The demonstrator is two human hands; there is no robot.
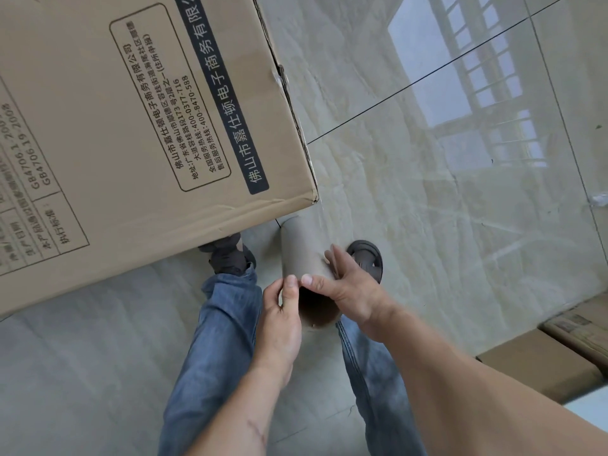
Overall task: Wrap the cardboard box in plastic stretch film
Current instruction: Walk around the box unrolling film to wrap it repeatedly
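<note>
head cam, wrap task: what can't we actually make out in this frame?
- Stretch film: head view shows the roll as bare-looking cardboard; clear film too faint to confirm.
- Cardboard box: cut off by top and left edges, so wrap coverage unknown.
- Left foot: partly hidden under the box.
- Left hand and right hand cover the roll's near end.
- Box table print, left edge: blurred.

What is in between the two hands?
In the head view, the left hand and the right hand have a brown cardboard tube between them, the stretch-film roll, its near open end dark inside.
</note>
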